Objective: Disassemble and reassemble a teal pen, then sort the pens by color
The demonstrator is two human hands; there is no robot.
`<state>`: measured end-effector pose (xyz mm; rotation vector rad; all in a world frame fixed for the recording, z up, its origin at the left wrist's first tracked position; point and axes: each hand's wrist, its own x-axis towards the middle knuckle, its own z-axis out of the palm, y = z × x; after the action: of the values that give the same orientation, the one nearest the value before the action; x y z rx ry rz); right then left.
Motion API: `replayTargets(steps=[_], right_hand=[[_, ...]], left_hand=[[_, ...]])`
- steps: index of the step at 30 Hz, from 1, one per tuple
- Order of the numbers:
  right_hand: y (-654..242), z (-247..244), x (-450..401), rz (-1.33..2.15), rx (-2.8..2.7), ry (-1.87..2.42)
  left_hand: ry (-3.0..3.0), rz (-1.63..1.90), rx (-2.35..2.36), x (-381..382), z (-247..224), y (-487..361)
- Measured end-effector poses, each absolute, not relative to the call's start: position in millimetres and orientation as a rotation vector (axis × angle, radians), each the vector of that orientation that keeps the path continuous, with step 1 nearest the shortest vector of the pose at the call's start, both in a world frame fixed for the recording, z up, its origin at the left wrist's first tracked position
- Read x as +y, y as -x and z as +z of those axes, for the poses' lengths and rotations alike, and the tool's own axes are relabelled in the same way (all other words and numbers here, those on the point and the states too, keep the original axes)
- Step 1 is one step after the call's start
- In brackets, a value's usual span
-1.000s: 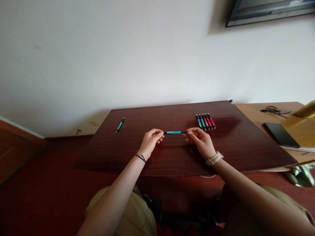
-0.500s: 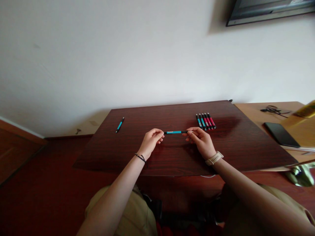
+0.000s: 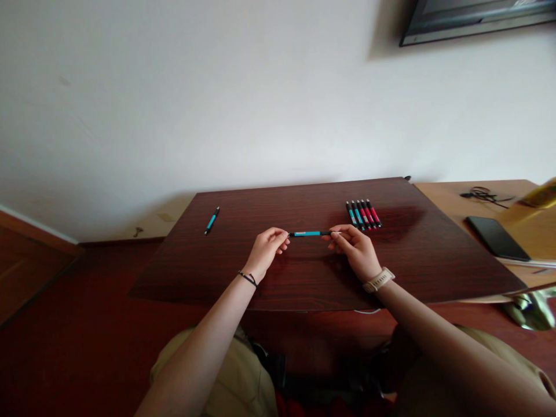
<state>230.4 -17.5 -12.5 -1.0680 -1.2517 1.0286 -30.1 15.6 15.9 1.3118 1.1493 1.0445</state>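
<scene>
A blue and black pen [image 3: 307, 234] is held level between my two hands, over the middle of the dark wooden table [image 3: 295, 278]. Its left end is pinched by the thumb and fingers of my left hand [image 3: 267, 246]. My right hand [image 3: 354, 246] grips the other end, where a pale tip shows past the thumb. Just behind my right hand, several blue and pink pens [image 3: 363, 214] lie side by side in a slanted row. Another blue pen [image 3: 212, 220] rests alone on the left part of the table.
On the lighter wooden table [image 3: 460, 202] at the right lie a black phone [image 3: 497, 238] and a coiled black cable [image 3: 482, 194]. Beside them is a yellow object [image 3: 538, 197], partly cut off. A wall [image 3: 217, 104] stands behind, with a screen [image 3: 478, 23] mounted high on it.
My left fingers have shifted very slightly left along the pen's end. The pen, my right hand and the other pens stay where they were.
</scene>
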Motion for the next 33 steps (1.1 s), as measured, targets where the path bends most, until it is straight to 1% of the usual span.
replayTargets(steps=[9,17,33], right_hand=[[-231.0,-14.7,-16.5,1.026,-1.256,1.063],[-230.3,-13.4,-17.1,1.026,-1.257,1.062],[-231.2,-14.7,-16.3,1.035,-1.256,1.071]], left_hand=[[-1.347,1.067,1.114,15.9,16.8,29.5],[-1.354,0.996,1.150,18.0,12.1,31.1],[-1.348,1.043,1.140,17.1,17.1,29.2]])
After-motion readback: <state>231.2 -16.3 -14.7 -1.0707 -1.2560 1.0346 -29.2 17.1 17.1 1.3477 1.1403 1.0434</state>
